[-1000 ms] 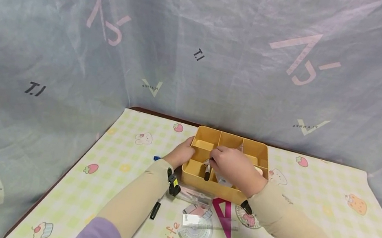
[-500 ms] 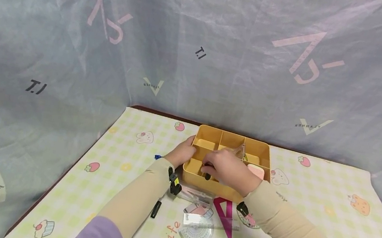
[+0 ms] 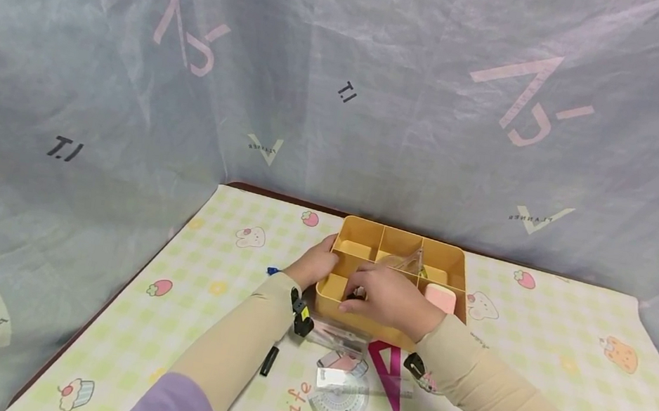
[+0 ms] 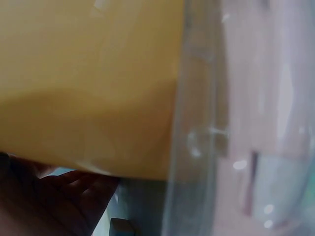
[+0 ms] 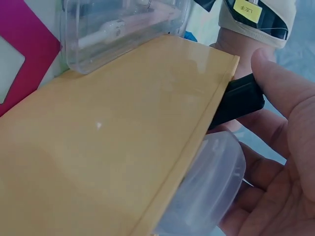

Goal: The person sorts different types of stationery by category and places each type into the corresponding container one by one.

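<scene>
Nearest me: clear protractor (image 3: 336,409), w/ the ruler (image 3: 341,381) overlapping its top edge & the magenta set square (image 3: 394,368); behind those, the clear case (image 3: 338,338) just in front of the yellow box (image 3: 334,309). R hand (image 3: 392,300) is over what looks like the box's front-left compartment, thumb and fingers drawn into a pinch on a black-ended item (image 5: 241,101). Its end sticks up past the rim; can't tell the rest, it's hidden. I'd guess hard plastic, light, stiff, a bit slick, so it'd prob. twist if held by the tip only; I'd pinch lower, on its sides. The translucent piece (image 5: 209,184) beside it may be in contact w/ the fingers, can't tell. L hand (image 3: 315,265) grips the box's left wall, curled round it: a good spot, as the box looks light, thin-walled & apt to slide. Beyond, grey cloth (image 3: 346,94).
</scene>
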`<state>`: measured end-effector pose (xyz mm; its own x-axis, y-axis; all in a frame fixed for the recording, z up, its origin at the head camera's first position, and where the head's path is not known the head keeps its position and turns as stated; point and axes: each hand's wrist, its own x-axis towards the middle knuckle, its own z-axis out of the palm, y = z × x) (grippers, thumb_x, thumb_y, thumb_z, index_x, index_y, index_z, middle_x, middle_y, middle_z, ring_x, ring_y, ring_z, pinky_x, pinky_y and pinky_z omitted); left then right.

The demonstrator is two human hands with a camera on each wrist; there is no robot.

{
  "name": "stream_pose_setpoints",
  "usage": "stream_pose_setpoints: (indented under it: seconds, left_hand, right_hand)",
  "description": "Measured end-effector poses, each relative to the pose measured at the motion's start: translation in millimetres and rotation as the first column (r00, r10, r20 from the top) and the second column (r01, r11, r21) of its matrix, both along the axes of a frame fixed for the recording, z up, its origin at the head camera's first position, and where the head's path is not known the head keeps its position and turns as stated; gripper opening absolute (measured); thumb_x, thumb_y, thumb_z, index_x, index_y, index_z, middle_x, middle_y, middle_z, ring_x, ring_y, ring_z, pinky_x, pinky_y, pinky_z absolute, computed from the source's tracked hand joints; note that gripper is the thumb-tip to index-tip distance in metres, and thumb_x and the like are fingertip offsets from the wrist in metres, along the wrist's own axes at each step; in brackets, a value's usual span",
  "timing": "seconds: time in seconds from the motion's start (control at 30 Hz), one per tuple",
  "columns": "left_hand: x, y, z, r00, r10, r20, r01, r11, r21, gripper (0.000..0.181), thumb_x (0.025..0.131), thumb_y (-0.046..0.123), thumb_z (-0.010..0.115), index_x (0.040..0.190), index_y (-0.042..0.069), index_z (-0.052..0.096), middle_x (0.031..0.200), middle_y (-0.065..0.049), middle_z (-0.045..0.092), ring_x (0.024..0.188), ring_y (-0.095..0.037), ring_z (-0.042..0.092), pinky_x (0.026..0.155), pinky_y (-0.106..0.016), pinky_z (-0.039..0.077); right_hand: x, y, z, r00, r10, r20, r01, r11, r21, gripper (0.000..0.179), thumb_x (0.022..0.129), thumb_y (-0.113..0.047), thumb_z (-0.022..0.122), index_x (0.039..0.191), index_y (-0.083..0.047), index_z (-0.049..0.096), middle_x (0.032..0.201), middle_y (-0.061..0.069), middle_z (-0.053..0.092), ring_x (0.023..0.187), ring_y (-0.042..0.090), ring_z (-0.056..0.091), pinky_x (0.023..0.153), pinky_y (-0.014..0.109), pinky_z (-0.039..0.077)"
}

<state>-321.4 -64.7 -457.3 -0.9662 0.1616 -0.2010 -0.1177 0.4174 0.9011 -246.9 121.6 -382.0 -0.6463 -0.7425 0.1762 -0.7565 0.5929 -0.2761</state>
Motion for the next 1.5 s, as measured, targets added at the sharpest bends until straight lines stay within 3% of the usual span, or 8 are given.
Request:
stream_pose_setpoints:
  seconds: [0.13,0.37,0.6,0.8,1.0,1.07,1.23,1.5]
  left_hand:
    - [0.5,-0.3,3.0,1.0,0.0,-0.016,0.0,1.0,0.0,0.064,0.1,0.015,0.039,0.162,0.02,0.025,0.154,-0.01,0.045,0.133,-0.031,0.049,0.114,-0.053,0.035]
    - [-1.5,0.4,4.9,1.0,-0.001,-0.013,0.001,1.0,0.0,0.065,0.099,0.014,0.041,0.162,0.019,0.025,0.158,-0.01,0.04,0.138,-0.031,0.043,0.115,-0.053,0.032]
    - [-3.6,-1.2,6.2,1.0,0.025,-0.002,-0.025,0.999,-0.025,0.065,0.099,0.016,0.039,0.162,0.021,0.024,0.16,-0.008,0.038,0.142,-0.031,0.04,0.118,-0.052,0.028]
    - [-2.2,-2.7,6.2,1.0,0.02,0.011,-0.02,1.0,-0.02,0.065,0.1,0.016,0.038,0.163,0.022,0.022,0.161,-0.008,0.037,0.141,-0.03,0.041,0.117,-0.052,0.03]
    - [-0.2,-3.2,4.4,0.999,0.02,0.032,-0.02,1.0,0.02,0.065,0.1,0.016,0.037,0.163,0.022,0.021,0.159,-0.008,0.038,0.135,-0.03,0.045,0.113,-0.053,0.035]
    - [0.3,-2.6,3.0,0.999,0.015,0.04,-0.017,0.999,0.034,0.066,0.1,0.015,0.037,0.163,0.022,0.021,0.159,-0.008,0.038,0.135,-0.03,0.045,0.113,-0.053,0.035]
    - [1.1,-0.6,1.5,0.999,0.014,0.044,-0.016,0.999,0.045,0.066,0.099,0.014,0.037,0.163,0.023,0.021,0.159,-0.007,0.039,0.136,-0.03,0.045,0.113,-0.053,0.035]
    - [1.5,1.6,1.4,0.998,0.011,0.06,-0.014,0.999,0.05,0.067,0.099,0.014,0.037,0.163,0.027,0.021,0.158,-0.006,0.039,0.133,-0.03,0.047,0.11,-0.054,0.038]
  right_hand:
    - [0.4,0.3,-1.5,1.0,-0.003,-0.011,0.003,1.0,-0.005,0.018,0.086,-0.034,0.081,0.09,-0.018,0.073,0.092,-0.005,0.064,0.075,0.008,0.057,0.072,0.027,0.053]
    - [15.1,22.8,13.4,0.997,0.029,-0.067,-0.033,0.998,-0.06,0.052,0.094,-0.046,0.069,0.139,-0.02,0.06,0.131,-0.005,0.06,0.104,0.013,0.061,0.096,0.036,0.052]
    - [38.6,62.5,22.2,0.979,0.058,-0.196,-0.085,0.987,-0.133,0.025,0.093,-0.026,0.074,0.117,-0.02,0.07,0.114,-0.009,0.065,0.081,0.001,0.057,0.076,0.026,0.054]
    - [53.0,85.6,-9.1,0.975,0.106,-0.196,-0.126,0.988,-0.091,0.018,0.087,-0.016,0.078,0.104,-0.02,0.072,0.099,-0.012,0.069,0.074,0.001,0.059,0.067,0.022,0.054]
    - [67.2,90.9,-48.1,0.998,0.045,0.046,-0.051,0.991,0.126,0.042,0.09,-0.036,0.076,0.124,-0.014,0.068,0.111,-0.005,0.071,0.085,0.004,0.062,0.078,0.032,0.056]
    - [70.8,92.5,-56.6,0.997,0.013,0.072,-0.026,0.983,0.183,0.052,0.089,-0.044,0.075,0.131,-0.014,0.065,0.117,-0.004,0.07,0.09,0.004,0.061,0.082,0.034,0.056]
    - [78.9,95.2,-68.8,0.999,0.034,-0.024,-0.029,0.981,0.19,0.056,0.085,-0.047,0.078,0.129,-0.015,0.064,0.12,-0.003,0.068,0.082,0.001,0.059,0.075,0.032,0.057]
    - [86.8,89.2,-73.8,0.992,0.064,-0.112,-0.046,0.985,0.164,0.044,0.079,-0.024,0.084,0.119,-0.015,0.069,0.093,-0.009,0.06,0.07,0.001,0.047,0.061,0.021,0.049]
